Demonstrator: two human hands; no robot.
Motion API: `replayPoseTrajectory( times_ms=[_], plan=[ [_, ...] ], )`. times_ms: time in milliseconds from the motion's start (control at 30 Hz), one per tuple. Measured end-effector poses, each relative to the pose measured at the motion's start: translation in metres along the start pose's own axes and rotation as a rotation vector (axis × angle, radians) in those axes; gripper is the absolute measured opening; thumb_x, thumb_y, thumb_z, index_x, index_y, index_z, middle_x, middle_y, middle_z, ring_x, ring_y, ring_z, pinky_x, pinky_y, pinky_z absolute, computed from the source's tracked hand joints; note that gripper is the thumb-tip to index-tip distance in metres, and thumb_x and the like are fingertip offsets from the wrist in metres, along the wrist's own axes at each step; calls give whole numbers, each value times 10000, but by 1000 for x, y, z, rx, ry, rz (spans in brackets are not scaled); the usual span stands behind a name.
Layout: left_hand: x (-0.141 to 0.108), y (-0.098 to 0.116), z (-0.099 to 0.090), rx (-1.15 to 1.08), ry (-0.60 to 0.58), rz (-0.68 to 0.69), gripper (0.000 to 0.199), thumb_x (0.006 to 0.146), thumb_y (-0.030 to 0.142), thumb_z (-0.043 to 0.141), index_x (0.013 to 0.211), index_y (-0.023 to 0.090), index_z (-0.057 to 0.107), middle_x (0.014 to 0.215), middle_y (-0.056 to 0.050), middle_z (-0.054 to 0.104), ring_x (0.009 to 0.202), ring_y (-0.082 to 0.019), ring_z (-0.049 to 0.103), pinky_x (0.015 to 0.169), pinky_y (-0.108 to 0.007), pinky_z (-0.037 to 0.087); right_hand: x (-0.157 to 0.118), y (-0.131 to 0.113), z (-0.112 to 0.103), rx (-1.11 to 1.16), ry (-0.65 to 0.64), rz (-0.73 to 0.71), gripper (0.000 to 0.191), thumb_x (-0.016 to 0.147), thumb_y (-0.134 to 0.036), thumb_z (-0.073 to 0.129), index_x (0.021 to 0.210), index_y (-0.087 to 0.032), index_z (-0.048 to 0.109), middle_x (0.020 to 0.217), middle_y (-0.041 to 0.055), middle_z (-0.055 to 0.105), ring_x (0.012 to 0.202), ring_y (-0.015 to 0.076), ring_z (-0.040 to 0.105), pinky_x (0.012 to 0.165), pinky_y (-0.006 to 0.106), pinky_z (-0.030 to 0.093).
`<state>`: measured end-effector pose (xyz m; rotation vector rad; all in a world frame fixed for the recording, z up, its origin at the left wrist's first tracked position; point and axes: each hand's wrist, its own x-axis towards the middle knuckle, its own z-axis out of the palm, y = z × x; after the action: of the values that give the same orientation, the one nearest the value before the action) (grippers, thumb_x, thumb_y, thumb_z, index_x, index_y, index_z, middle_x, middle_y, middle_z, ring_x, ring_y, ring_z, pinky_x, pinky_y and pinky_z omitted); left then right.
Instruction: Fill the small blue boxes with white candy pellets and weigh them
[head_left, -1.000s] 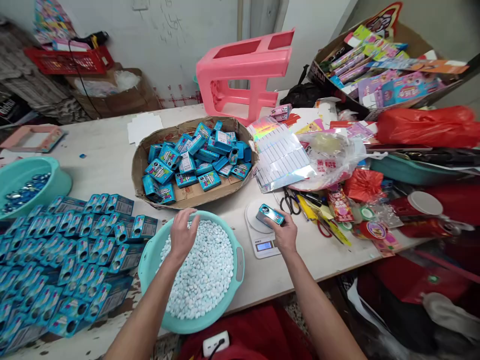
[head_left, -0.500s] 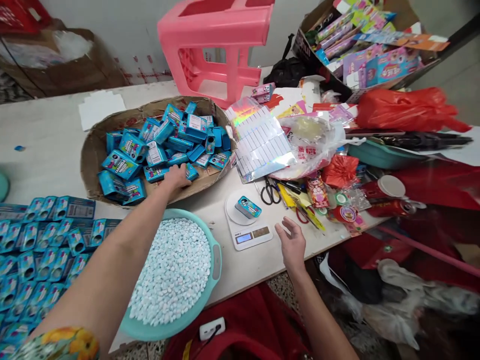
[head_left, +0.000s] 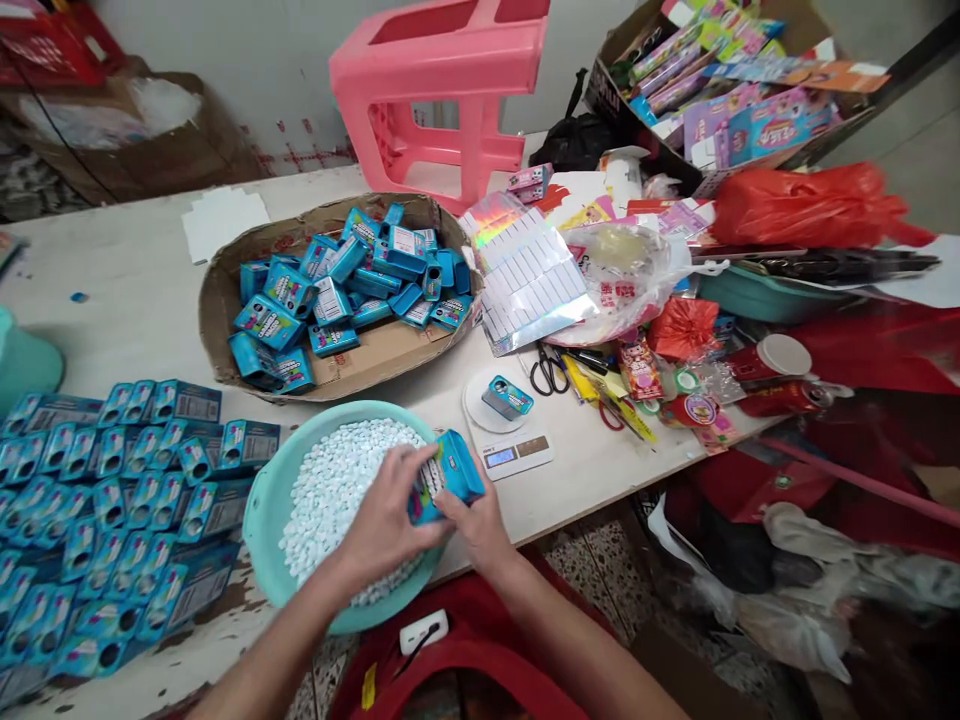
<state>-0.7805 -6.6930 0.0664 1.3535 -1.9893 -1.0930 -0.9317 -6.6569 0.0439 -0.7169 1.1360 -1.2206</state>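
Between my two hands is a small blue candy box (head_left: 459,465), held tilted over the right rim of a teal basin (head_left: 262,505). My left hand (head_left: 386,510) grips its left end, and my right hand (head_left: 484,520) clasps its right side. White and pale-blue candies (head_left: 337,480) fill the basin beneath. Just beyond the hands stands a white digital scale (head_left: 525,455) with another blue box (head_left: 508,396) on its round plate. A shallow cardboard tray (head_left: 367,370) behind the basin contains a loose heap of blue boxes (head_left: 330,280).
Rows of blue boxes (head_left: 135,480) with round holes in their ends stand at the left. Scissors (head_left: 550,370), pens and a clear plastic bag (head_left: 622,270) crowd the table's right side. A pink stool (head_left: 442,70) lies at the back. A red chair (head_left: 465,660) is below the table edge.
My left hand has come back from the cardboard tray with a blue box. My right hand has moved left from beside the scale and closed on the same box.
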Motion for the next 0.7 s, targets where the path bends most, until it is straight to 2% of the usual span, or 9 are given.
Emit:
replayPoseTrajectory(
  times_ms=[67, 133, 200, 233, 333, 433, 533, 600, 700],
  plan=[
    [-27, -16, 8, -50, 10, -58, 642, 700, 351, 676, 1296, 265, 456, 1245, -90, 528, 1144, -264, 505, 965, -396, 423, -7, 7, 12, -11, 20, 61, 463, 750, -391, 681, 1164, -219, 566, 1103, 41, 654, 1012, 224, 609, 942, 390, 469],
    [-43, -51, 3, -15, 131, -185, 523, 793, 393, 578, 1282, 246, 463, 1211, -93, 559, 1116, -254, 529, 953, -400, 423, -12, 14, 11, -8, 44, 87, 430, 742, -368, 690, 1125, -203, 589, 1051, 38, 671, 970, 218, 616, 911, 379, 484],
    [-52, -92, -7, 157, 271, -282, 456, 841, 432, 499, 1238, 209, 499, 1194, -111, 563, 1144, -272, 501, 985, -437, 379, -15, 20, 6, 5, 33, 92, 447, 717, -348, 714, 1123, -205, 592, 1039, 37, 676, 954, 215, 617, 881, 366, 497],
    [-56, -111, -10, 265, 300, -312, 463, 843, 456, 484, 1221, 190, 514, 1209, -128, 548, 1170, -292, 471, 1001, -464, 350, -17, 22, 3, -3, 23, 86, 448, 709, -340, 722, 1118, -208, 596, 1037, 37, 677, 955, 214, 616, 878, 362, 498],
    [-59, -145, -5, 487, 293, -414, 528, 841, 521, 449, 1222, 163, 528, 1264, -170, 488, 1190, -343, 424, 984, -524, 325, -22, 25, -2, -75, -2, 56, 438, 698, -326, 735, 1103, -217, 609, 1046, 34, 670, 967, 208, 610, 893, 357, 490],
    [-51, -147, 14, 507, 272, -496, 587, 826, 583, 423, 1204, 148, 542, 1189, -180, 520, 1133, -340, 464, 949, -505, 355, -27, 27, 1, -133, 12, 38, 453, 678, -326, 753, 1095, -219, 613, 1042, 32, 664, 946, 200, 610, 870, 348, 502],
    [-41, -138, 24, 391, 232, -566, 584, 786, 632, 438, 1096, 161, 591, 1100, -172, 576, 1029, -335, 532, 872, -479, 407, -28, 29, 7, -163, 35, 34, 472, 655, -342, 768, 1083, -210, 620, 1010, 36, 673, 920, 205, 618, 855, 356, 513],
    [-38, -136, 23, 243, 235, -623, 522, 750, 635, 484, 982, 188, 622, 1042, -146, 616, 964, -330, 568, 825, -459, 428, -26, 31, 13, -78, 89, 67, 448, 667, -379, 756, 1059, -207, 624, 987, 38, 689, 919, 215, 634, 861, 375, 515],
    [-37, -139, 17, -109, 319, -678, 440, 675, 605, 582, 825, 193, 628, 858, -94, 659, 861, -300, 609, 763, -409, 460, -17, 30, 21, 190, 159, 257, 359, 736, -450, 682, 991, -203, 632, 965, 48, 714, 901, 237, 668, 815, 400, 540]
  ],
)
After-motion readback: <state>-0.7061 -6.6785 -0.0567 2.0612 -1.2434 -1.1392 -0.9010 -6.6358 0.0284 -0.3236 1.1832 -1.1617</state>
